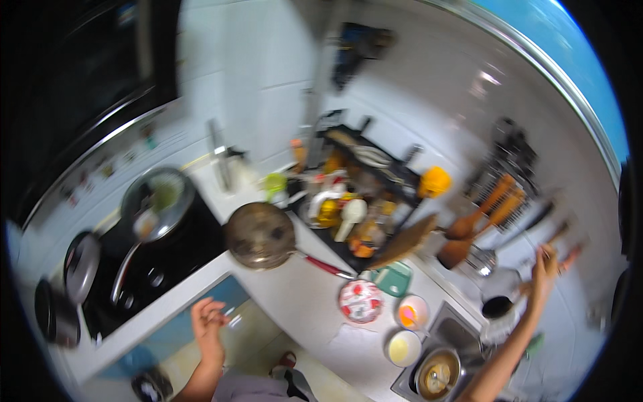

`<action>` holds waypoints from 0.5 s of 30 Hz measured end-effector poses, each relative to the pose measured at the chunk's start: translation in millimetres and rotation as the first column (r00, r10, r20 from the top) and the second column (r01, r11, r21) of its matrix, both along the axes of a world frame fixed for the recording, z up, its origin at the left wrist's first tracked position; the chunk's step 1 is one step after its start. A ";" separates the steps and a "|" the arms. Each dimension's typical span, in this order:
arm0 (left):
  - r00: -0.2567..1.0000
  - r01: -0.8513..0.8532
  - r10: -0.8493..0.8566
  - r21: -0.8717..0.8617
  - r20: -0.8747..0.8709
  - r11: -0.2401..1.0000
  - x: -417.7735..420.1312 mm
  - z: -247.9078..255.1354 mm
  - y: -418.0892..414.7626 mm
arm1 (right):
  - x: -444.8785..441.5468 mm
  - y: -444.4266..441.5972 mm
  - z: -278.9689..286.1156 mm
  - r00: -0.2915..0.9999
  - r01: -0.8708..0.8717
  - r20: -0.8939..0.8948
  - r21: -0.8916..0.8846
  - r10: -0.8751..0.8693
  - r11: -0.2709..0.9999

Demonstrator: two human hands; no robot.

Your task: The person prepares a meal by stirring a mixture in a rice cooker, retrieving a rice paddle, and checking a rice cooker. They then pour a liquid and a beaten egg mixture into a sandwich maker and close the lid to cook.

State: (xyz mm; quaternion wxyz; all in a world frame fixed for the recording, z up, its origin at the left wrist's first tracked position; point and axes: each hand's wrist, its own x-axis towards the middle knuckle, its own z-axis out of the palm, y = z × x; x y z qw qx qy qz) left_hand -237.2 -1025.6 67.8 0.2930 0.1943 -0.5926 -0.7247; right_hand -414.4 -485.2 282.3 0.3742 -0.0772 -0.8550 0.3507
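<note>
My left hand hangs in the air over the floor before the counter front, its fingers loosely curled and apart, with nothing in it. On the right, my right hand is raised to the row of utensils on the tiled wall. Its fingers close around the handle of a hanging utensil; blur hides which kind. Beside it hang brown wooden spatulas, a wire strainer and a dark-mouthed metal vessel or ladle.
A frying pan with a red handle lies on the white counter. A lidded wok stands on the black cooktop. Bowls line the sink, which holds a metal pot. Seasonings crowd a black rack.
</note>
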 end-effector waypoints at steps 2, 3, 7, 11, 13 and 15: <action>0.997 0.055 -0.053 0.044 -0.059 0.998 7.0 0.0 -1.9 | 26.4 -21.9 4.4 0.970 -0.239 -0.028 0.049 0.241 0.970; 0.994 0.062 -0.054 0.079 -0.095 0.995 16.4 0.6 -6.6 | 52.2 -72.5 17.0 0.943 -0.333 0.015 -0.015 0.333 0.943; 0.988 -0.098 0.106 0.073 -0.108 0.992 95.5 -1.3 -60.2 | 86.3 -226.9 19.3 0.930 -0.328 0.035 0.533 0.367 0.780; 0.928 -0.345 0.353 0.078 -0.120 0.935 192.0 -14.1 -115.7 | 122.2 -344.9 26.7 0.801 -0.595 0.296 0.499 0.521 0.630; 0.871 -0.470 0.477 0.082 -0.116 0.879 247.2 -20.9 -147.7 | 141.3 -404.8 15.0 0.523 -0.845 0.374 0.106 0.766 0.525; 0.794 -0.589 0.599 0.111 -0.103 0.800 303.1 -31.1 -173.6 | 164.3 -468.4 9.8 0.271 -0.920 0.483 -0.124 0.833 0.372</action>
